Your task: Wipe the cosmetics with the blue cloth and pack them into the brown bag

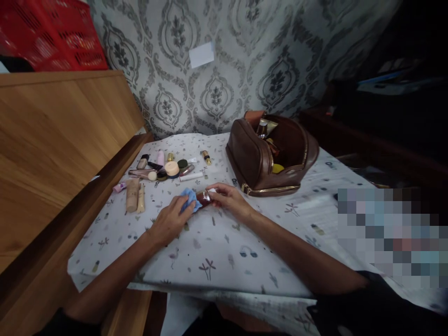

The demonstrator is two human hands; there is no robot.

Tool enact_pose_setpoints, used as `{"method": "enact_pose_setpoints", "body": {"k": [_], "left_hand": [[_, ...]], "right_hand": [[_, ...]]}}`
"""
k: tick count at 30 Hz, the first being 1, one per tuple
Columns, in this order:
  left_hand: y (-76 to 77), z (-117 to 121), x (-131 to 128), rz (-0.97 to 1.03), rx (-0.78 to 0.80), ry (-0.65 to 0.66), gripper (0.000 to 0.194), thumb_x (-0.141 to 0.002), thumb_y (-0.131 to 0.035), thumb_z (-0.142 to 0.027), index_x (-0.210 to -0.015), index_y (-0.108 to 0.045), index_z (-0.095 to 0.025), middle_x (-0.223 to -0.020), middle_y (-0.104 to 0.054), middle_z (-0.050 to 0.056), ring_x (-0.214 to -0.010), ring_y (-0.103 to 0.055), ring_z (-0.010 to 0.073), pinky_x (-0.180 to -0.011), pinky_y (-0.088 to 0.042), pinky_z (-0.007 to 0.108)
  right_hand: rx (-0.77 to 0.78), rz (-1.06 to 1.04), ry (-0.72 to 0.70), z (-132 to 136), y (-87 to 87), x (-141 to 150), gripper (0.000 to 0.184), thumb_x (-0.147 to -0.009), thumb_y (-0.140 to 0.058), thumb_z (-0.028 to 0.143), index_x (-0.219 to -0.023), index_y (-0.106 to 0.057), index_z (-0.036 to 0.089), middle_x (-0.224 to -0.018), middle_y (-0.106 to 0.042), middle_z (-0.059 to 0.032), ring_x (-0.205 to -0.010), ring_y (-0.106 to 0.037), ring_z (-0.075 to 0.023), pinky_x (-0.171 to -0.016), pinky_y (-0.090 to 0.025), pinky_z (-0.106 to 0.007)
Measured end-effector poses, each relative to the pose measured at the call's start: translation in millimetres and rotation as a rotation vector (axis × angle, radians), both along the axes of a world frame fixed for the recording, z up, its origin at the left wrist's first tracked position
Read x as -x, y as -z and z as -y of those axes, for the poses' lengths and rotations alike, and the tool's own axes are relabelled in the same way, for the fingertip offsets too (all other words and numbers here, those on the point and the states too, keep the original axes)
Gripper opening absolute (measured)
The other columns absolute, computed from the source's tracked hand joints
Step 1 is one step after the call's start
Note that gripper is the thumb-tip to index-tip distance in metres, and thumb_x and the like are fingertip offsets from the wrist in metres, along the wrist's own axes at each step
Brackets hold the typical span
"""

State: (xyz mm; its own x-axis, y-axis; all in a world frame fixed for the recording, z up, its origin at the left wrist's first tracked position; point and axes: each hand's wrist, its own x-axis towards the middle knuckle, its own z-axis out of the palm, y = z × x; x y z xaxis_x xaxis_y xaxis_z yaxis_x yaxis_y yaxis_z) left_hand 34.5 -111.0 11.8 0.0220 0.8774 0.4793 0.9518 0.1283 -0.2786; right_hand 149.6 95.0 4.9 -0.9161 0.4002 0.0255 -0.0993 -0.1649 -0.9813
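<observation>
My left hand (171, 219) is closed on a small blue cloth (188, 198) and presses it against a dark red-brown cosmetic tube (203, 199). My right hand (227, 198) grips the other end of that tube with fingers pinched round it. Both hands rest low over the white patterned tablecloth (217, 247). An open brown leather toiletry bag (271, 156) with items inside stands just beyond my right hand.
Several cosmetics (164, 169) lie in a cluster at the far left of the cloth, with two beige tubes (135, 196) nearer. A wooden panel (52, 154) rises on the left, a red crate (49, 35) above it. Patterned wallpaper (227, 70) backs the table.
</observation>
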Motion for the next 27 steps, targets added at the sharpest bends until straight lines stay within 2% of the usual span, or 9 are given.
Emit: {"method": "enact_pose_setpoints", "body": {"k": [2,4,6,8,11,14,17,22,27], "left_hand": [[-7.8,-0.7,-3.8,-0.014,-0.004,0.006,0.020,-0.096,-0.046,-0.014,-0.109,-0.062,-0.016,-0.106,-0.064,0.013,-0.100,-0.063,0.0228,-0.075,-0.058,0.032],[-13.9,-3.5,-9.4,0.000,-0.026,0.024,0.018,-0.097,-0.045,-0.015,-0.103,-0.062,-0.015,-0.102,-0.064,0.012,-0.096,-0.062,0.0212,-0.075,-0.058,0.030],[-16.5,-9.3,-15.3,0.012,-0.053,0.058,0.020,-0.097,-0.048,-0.021,-0.111,-0.060,-0.013,-0.108,-0.064,0.014,-0.102,-0.061,0.0230,-0.084,-0.057,0.034],[-15.6,-17.0,-19.4,0.016,-0.042,0.081,0.032,-0.097,-0.050,-0.028,-0.123,-0.055,-0.010,-0.120,-0.061,0.019,-0.114,-0.057,0.0276,-0.095,-0.053,0.041],[-11.8,-26.0,-18.6,0.031,0.021,0.043,0.038,-0.097,-0.046,-0.026,-0.133,-0.049,-0.011,-0.128,-0.057,0.020,-0.121,-0.053,0.0305,-0.098,-0.050,0.047],[-9.8,-25.1,-10.0,0.069,0.076,-0.036,0.034,-0.098,-0.045,-0.025,-0.129,-0.052,-0.012,-0.120,-0.060,0.017,-0.114,-0.057,0.0288,-0.093,-0.053,0.044],[-7.5,-15.2,2.8,0.132,0.104,-0.104,0.035,-0.099,-0.044,-0.036,-0.126,-0.054,-0.015,-0.116,-0.061,0.014,-0.109,-0.059,0.0273,-0.089,-0.055,0.042],[1.4,-2.1,27.7,0.183,0.122,-0.133,0.042,-0.100,-0.038,-0.044,-0.125,-0.058,-0.017,-0.129,-0.057,0.014,-0.119,-0.055,0.0288,-0.099,-0.051,0.046],[-3.9,-9.4,48.0,0.270,0.183,-0.112,0.041,-0.101,-0.029,-0.028,-0.125,-0.060,-0.019,-0.129,-0.059,0.012,-0.118,-0.058,0.0245,-0.098,-0.053,0.039]], "right_hand": [[-0.005,-0.001,-0.004,-0.2,-0.7,-0.5,0.042,-0.067,-0.076,0.051,-0.090,-0.064,0.017,-0.062,-0.059,0.0050,-0.050,-0.052,-0.0088,-0.049,-0.039,-0.022],[-0.049,-0.003,-0.002,0.4,-0.7,-0.5,0.042,-0.069,-0.074,0.055,-0.084,-0.060,0.018,-0.055,-0.056,0.0063,-0.045,-0.049,-0.0086,-0.046,-0.037,-0.021],[-0.103,-0.015,0.004,1.3,-0.2,-0.1,0.045,-0.069,-0.073,0.059,-0.080,-0.055,0.019,-0.053,-0.054,0.0072,-0.041,-0.047,-0.0086,-0.042,-0.037,-0.022],[-0.145,-0.019,0.014,2.1,0.7,0.6,0.049,-0.068,-0.072,0.063,-0.077,-0.052,0.020,-0.056,-0.056,0.0067,-0.038,-0.047,-0.0086,-0.038,-0.036,-0.022],[-0.183,0.005,0.031,2.6,2.4,1.6,0.050,-0.069,-0.069,0.066,-0.075,-0.049,0.021,-0.052,-0.054,0.0071,-0.035,-0.045,-0.0088,-0.035,-0.033,-0.021],[-0.205,0.017,0.056,2.7,2.7,1.6,0.048,-0.073,-0.065,0.066,-0.075,-0.048,0.022,-0.044,-0.048,0.0088,-0.033,-0.043,-0.0094,-0.035,-0.033,-0.021],[-0.236,-0.002,0.096,3.1,-0.9,-0.7,0.042,-0.076,-0.064,0.061,-0.075,-0.049,0.022,-0.046,-0.050,0.0080,-0.036,-0.046,-0.0097,-0.037,-0.036,-0.021],[-0.270,-0.017,0.136,1.7,-13.7,-12.9,0.030,-0.080,-0.063,0.048,-0.080,-0.052,0.021,-0.055,-0.055,0.0057,-0.045,-0.055,-0.0110,-0.042,-0.043,-0.021],[-0.374,-0.008,0.177,-6.3,-26.4,-37.7,0.019,-0.082,-0.061,0.038,-0.083,-0.056,0.019,-0.061,-0.056,0.0041,-0.051,-0.056,-0.0108,-0.048,-0.045,-0.021]]}}
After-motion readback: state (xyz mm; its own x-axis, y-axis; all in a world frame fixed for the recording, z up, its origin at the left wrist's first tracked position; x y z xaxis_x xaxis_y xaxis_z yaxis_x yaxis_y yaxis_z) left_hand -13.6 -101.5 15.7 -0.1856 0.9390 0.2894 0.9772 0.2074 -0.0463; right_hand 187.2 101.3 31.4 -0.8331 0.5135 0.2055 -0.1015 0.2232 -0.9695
